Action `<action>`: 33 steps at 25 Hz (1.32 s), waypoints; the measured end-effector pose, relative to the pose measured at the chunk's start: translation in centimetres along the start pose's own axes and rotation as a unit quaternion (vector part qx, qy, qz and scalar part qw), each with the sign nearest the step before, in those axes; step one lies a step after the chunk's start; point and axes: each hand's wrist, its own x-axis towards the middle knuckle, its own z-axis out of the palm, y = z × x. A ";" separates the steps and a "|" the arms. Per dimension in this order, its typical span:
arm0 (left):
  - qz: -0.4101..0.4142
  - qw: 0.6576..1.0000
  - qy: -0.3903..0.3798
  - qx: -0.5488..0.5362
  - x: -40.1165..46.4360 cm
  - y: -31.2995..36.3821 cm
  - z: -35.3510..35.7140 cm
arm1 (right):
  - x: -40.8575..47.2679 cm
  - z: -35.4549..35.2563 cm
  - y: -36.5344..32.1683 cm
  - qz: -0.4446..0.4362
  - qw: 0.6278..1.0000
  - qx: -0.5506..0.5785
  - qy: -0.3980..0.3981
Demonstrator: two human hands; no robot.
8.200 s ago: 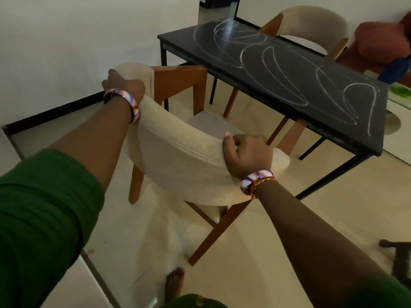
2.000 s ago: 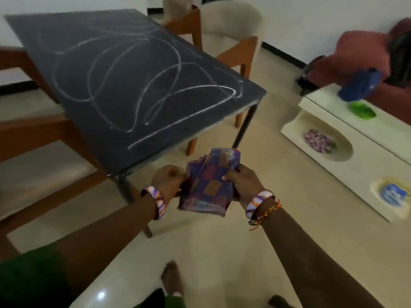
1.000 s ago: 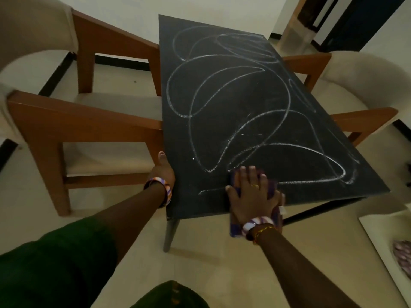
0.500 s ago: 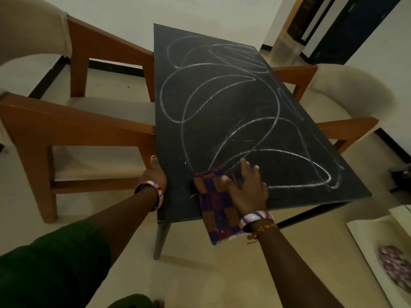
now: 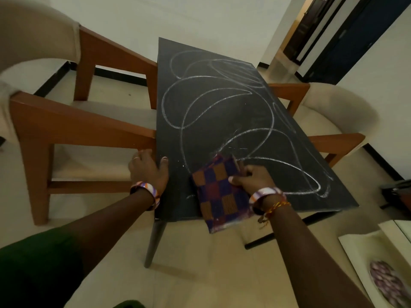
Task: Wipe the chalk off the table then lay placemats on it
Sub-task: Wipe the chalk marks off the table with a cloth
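Chalk (image 5: 222,103) covered nearly all of the dark table (image 5: 295,174), looping in white curves from the near end up to the far end, so the wiping looked barely begun. The person stood at the table's near short edge, and the table's long axis ran straight away from them. Their right hand (image 5: 251,177) lay on a folded checked cloth (image 5: 219,192) in blue, orange and maroon, the thumb laid across the cloth's middle and the fingers curled over its far right corner, so it seemed bunched and held rather than pressed flat. The cloth sat on the near part of the table, left of the right wrist, with its lower end hanging over the near edge. Almost all the chalk lay ahead of and beyond that hand, with one long stroke running off to its right. The left hand (image 5: 148,167) rested spread on the table's left edge, thumb on the top, fingers toward the wooden chair (image 5: 84,130) just beside it; it looked to be steadying the table. The right hand, already on the cloth, was clearly the one placed to push outward along the table's length. I saw no placemats laid on the table.
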 end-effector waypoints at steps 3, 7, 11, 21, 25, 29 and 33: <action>0.018 0.915 -0.242 -0.322 -2.1 4.5 -2.4 | 0.5 0.0 -4.5 0.001 0.983 0.182 -0.019; -0.113 0.755 -0.414 -0.495 -2.6 6.1 -3.8 | 0.1 3.4 -8.2 0.014 0.948 0.278 -0.152; -0.199 0.797 -0.279 -0.497 -2.1 3.3 -4.1 | 0.9 6.0 -4.9 -0.123 0.979 0.156 -0.054; -0.282 0.911 -0.166 -0.253 0.6 -1.5 -7.5 | 1.0 5.0 0.8 0.098 0.992 0.052 -0.066; -0.246 0.937 -0.165 -0.187 0.9 -1.9 -7.4 | 0.2 4.6 0.5 0.071 0.991 -0.046 -0.101; -0.197 0.951 -0.195 -0.137 1.4 -2.0 -7.4 | -0.1 6.6 0.9 0.071 0.995 -0.058 -0.048; -0.149 0.954 -0.238 -0.104 1.8 -2.0 -7.8 | 0.9 6.2 -0.3 0.160 0.982 0.080 -0.064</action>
